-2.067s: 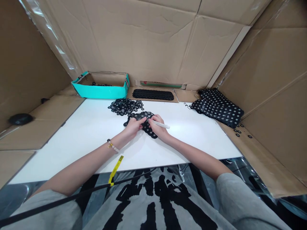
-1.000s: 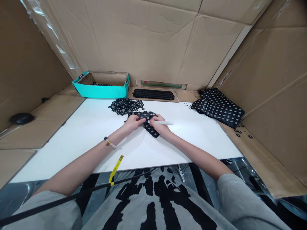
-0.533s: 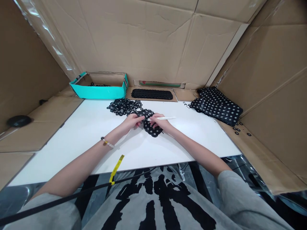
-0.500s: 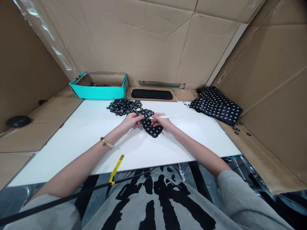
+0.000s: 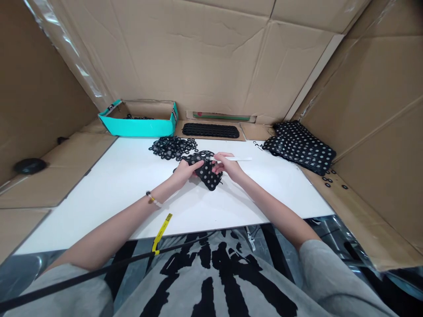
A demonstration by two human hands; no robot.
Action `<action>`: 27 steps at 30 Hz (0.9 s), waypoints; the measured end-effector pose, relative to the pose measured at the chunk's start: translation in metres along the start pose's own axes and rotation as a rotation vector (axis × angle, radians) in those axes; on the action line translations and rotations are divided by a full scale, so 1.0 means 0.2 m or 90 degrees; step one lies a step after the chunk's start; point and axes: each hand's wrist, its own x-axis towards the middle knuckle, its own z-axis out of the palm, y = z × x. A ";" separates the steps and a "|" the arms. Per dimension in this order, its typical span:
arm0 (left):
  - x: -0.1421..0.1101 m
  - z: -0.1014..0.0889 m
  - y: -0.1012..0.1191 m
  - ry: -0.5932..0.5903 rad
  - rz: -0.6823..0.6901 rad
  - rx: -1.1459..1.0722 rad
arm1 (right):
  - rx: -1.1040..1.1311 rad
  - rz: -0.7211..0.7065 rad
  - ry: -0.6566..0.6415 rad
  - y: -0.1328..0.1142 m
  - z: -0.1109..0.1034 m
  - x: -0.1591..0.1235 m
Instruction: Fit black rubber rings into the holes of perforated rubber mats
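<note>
A black piece of linked rings with light dots (image 5: 209,175) is raised over the white table, its lower end hanging to a rounded point. My left hand (image 5: 185,172) is closed on its left side, thumb on top. Between the fingers of my right hand (image 5: 227,166) is a slim white pen-like tool (image 5: 241,159), its tip at the upper part of the black piece. Just beyond my left hand lies a loose pile of black rings (image 5: 170,147) on the table.
A turquoise-fronted cardboard box (image 5: 139,127) with black rings inside stands at the back left. Beside it lies a black rectangular ring mat (image 5: 210,130). A larger dotted black piece (image 5: 302,147) sits at the right, near several stray rings (image 5: 327,180). Cardboard walls (image 5: 198,57) surround the white table (image 5: 264,189).
My right hand and the white tool have shifted slightly right. My left hand has turned a little, its thumb now further over the black piece.
</note>
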 end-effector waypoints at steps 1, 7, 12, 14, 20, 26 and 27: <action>0.00 0.00 0.00 0.006 -0.008 -0.025 | -0.010 0.010 0.009 0.00 0.00 0.00; 0.02 -0.02 -0.01 0.014 -0.058 -0.013 | -0.066 0.025 0.033 0.02 0.04 -0.01; 0.03 -0.04 0.00 0.021 -0.084 -0.011 | -0.103 0.000 0.056 0.07 0.05 -0.01; 0.02 -0.04 0.00 0.023 -0.098 -0.027 | -0.109 -0.014 0.059 0.07 0.05 -0.01; 0.01 -0.03 0.01 0.020 -0.095 -0.064 | -0.176 -0.061 0.050 0.10 0.06 -0.03; 0.01 -0.03 0.01 0.037 -0.115 -0.080 | -0.395 -0.168 0.081 0.17 0.07 -0.03; 0.01 -0.03 0.00 0.038 -0.118 -0.081 | -0.425 -0.183 0.088 0.18 0.08 -0.03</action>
